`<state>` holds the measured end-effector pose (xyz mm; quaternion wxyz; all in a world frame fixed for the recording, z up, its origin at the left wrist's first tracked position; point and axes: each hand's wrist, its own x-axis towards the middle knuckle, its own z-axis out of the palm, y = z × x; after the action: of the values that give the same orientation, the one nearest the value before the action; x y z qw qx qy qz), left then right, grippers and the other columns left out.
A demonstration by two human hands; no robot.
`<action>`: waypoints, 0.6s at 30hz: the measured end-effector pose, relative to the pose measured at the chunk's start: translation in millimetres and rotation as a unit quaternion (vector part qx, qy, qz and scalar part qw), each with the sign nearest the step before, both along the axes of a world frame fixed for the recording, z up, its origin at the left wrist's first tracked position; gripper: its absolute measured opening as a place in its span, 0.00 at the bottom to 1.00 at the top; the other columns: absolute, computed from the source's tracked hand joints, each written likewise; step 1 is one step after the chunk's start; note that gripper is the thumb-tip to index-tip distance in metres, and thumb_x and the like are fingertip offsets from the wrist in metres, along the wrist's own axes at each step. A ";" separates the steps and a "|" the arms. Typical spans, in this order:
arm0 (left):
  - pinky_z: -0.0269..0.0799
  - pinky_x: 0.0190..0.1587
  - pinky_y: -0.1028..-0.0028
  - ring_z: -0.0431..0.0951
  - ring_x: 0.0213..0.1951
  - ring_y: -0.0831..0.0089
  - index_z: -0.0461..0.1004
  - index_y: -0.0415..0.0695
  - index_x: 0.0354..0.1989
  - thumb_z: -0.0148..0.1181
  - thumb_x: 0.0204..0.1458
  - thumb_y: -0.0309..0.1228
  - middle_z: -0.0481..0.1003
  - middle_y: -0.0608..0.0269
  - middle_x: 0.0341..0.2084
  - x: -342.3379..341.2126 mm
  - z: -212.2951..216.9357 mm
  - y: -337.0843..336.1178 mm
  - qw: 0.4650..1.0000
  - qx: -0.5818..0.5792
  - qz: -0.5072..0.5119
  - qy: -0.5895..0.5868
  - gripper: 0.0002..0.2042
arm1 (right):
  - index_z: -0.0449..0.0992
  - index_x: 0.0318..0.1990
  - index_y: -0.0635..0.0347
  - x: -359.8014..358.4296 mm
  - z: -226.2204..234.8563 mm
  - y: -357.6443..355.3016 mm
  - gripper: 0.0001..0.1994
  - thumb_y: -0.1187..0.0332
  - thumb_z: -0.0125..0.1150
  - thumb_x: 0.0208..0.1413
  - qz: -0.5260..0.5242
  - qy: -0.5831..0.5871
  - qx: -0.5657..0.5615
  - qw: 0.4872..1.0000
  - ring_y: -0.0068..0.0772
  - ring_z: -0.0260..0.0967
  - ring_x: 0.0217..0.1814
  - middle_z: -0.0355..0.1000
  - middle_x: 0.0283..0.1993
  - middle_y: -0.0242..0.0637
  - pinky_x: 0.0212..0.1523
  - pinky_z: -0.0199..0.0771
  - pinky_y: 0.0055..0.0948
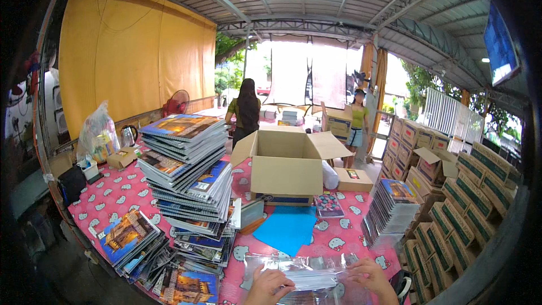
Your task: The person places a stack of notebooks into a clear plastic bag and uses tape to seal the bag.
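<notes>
At the table's near edge, my left hand [270, 286] and my right hand [368, 277] hold the two sides of a clear plastic bag [330, 262]. Fingers of both hands are bent onto the plastic. Between them, a white paper-edged bundle [311, 280] lies inside or under the film; I cannot tell which. Just beyond the bag are bright blue sheets [285, 230]. To the left rises a tall, uneven stack of spiral notebooks [189, 183] with picture covers, and more notebooks [129, 236] are fanned out beside it.
An open cardboard box [285, 174] stands past the blue sheets. Plastic-wrapped notebooks [389, 209] are piled at the right, near many stacked cartons [460, 226]. A pink patterned cloth [339, 231] covers the table. Two people [246, 110] stand farther back.
</notes>
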<state>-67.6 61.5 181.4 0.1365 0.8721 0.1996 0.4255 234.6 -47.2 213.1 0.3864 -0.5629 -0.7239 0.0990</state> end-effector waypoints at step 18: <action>0.55 0.58 0.61 0.59 0.57 0.60 0.40 0.44 0.63 0.72 0.33 0.35 0.54 0.52 0.57 7.8 -63.1 30.5 0.865 -0.368 -0.201 -0.274 0.51 | 0.75 0.41 0.58 -5.2 24.0 9.6 0.16 0.79 0.62 0.41 -0.040 0.268 -0.051 0.961 0.34 0.66 0.50 0.71 0.46 0.39 0.51 0.64 0.32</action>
<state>-59.8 92.0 118.3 0.5795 0.6276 0.1167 0.5066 229.4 -37.7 237.1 0.5407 -0.5629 -0.5653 0.2670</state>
